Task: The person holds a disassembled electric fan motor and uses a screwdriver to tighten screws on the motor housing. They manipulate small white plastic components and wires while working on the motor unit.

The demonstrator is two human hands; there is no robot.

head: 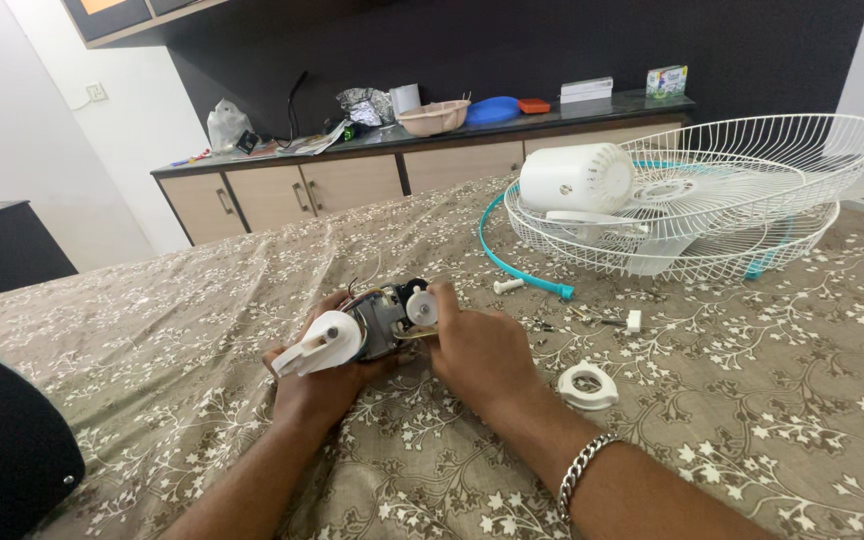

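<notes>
Both hands hold a small fan motor assembly (372, 328) just above a bed covered with a brown cloth (202, 300) that has a white flower pattern. The left hand (317, 385) grasps the assembly from below and from the left side, with the fingers wrapped around its body. At this side a white plastic neck piece (320, 345) sticks out to the left. The right hand (477, 350) closes on the right end of the assembly, and its fingertips (442, 295) touch a small white round part (422, 308). Thin wires are visible on top of the motor. A silver chain bracelet (582, 470) is on the right wrist.

On the cloth, just to the right of the right hand, lies a white plastic ring nut (588, 385). A little further lie a small white peg (509, 286) and a screwdriver with white end (620, 321). Behind them a turquoise rim band (512, 265) curves beside two white wire fan guards (752, 200), stacked one in another, with the fan blades inside. A white cylindrical motor cover (577, 178) rests on the left edge of the guards. At the far wall stands a long cabinet (352, 180) with bowls and boxes on its top. A black object (2, 440) is at the lower left corner.
</notes>
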